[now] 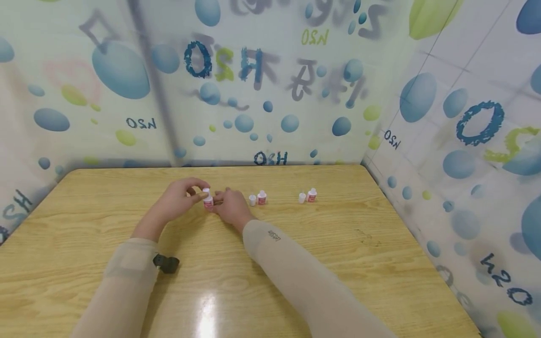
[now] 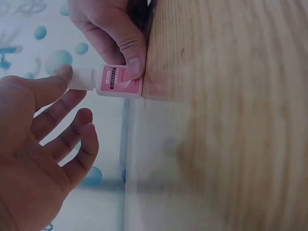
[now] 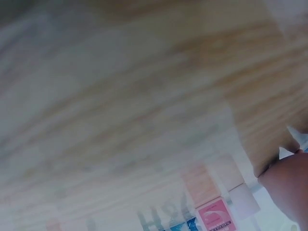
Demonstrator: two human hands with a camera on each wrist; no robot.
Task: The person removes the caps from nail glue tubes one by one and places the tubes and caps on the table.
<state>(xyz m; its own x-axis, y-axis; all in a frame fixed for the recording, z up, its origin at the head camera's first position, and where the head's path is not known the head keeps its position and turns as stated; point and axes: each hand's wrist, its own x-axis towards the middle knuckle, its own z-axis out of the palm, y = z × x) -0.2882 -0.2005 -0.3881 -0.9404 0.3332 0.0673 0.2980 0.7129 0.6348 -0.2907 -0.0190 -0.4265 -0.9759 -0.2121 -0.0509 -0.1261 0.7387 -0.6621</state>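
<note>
A small nail glue bottle [image 2: 115,79] with a pink label stands upright on the table, with a white cap [image 2: 83,79] at its top. My left hand [image 1: 179,199] pinches that cap between thumb and index finger, the other fingers loosely bent away in the left wrist view. From the other side, my right hand [image 1: 232,206] grips the bottle's body low down, thumb on the label. Just right of this hand stand a second glue bottle [image 1: 262,198] and, beside it, a loose white cap [image 1: 252,200]. In the right wrist view only part of the right hand [image 3: 288,187] shows.
Farther right stand a third glue bottle [image 1: 312,195] and another white cap [image 1: 302,198]. The wooden table [image 1: 338,263] meets a printed curtain-like wall [image 1: 287,103] at its back edge. A dark device [image 1: 166,264] sits at the left wrist.
</note>
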